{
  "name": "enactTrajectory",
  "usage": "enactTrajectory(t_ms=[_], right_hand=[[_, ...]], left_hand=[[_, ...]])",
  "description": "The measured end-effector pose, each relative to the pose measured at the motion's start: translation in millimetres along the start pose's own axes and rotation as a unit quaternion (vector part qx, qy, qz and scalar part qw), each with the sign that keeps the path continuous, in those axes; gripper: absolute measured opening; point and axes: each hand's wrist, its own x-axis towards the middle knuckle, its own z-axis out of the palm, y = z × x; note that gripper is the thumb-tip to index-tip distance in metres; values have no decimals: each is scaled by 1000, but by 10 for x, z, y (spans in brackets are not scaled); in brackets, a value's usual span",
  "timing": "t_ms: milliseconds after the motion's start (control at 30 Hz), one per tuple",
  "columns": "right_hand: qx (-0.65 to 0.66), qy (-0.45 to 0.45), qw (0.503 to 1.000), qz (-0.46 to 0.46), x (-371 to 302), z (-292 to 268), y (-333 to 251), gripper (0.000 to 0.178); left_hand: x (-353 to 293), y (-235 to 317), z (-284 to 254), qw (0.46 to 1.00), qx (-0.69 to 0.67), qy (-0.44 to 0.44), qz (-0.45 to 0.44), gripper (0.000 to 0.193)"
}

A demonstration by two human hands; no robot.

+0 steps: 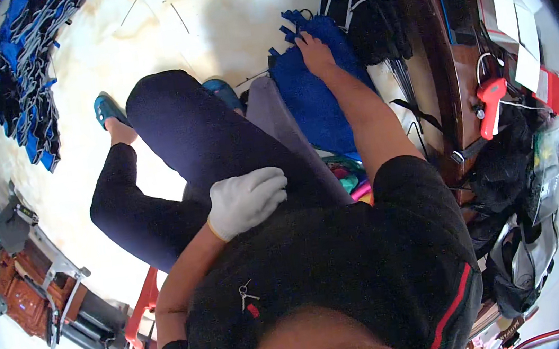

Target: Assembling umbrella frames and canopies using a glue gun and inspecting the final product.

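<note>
My right hand [315,53], bare, reaches forward to the far end of a piece of blue fabric [316,104]. Its fingers lie slightly apart on the cloth, beside several short blue tabs [289,27] sticking out from the edge. The blue fabric hangs or lies to the right of my legs, next to a grey padded surface [275,109]. My left hand [248,203] wears a white knitted glove and rests on my lap. Its fingers lie against my dark clothing, and nothing shows in them.
Black fabric with white trim [372,16] lies beyond the blue piece. At far left is a heap of blue and black trimmed pieces [27,80]. A red handheld tool [492,106] sits on the right. A red chair [145,316] and metal-framed equipment [47,273] stand at left.
</note>
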Motion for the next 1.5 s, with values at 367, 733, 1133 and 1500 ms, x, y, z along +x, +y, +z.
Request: enactTrajectory(t_ms=[367, 733, 1133, 1500], right_hand=[[-133, -101, 979, -118, 144, -347, 130, 15], [-19, -209, 978, 13, -723, 34, 339, 21], [144, -158, 951, 225, 51, 534, -346, 53], [17, -316, 922, 225, 530, 573, -294, 28]], left_hand=[[-29, -90, -10, 999, -34, -10, 26, 19], [2, -134, -36, 998, -37, 0, 50, 21], [-86, -286, -28, 995, -70, -54, 44, 28], [-191, -373, -37, 977, -106, -179, -52, 31]])
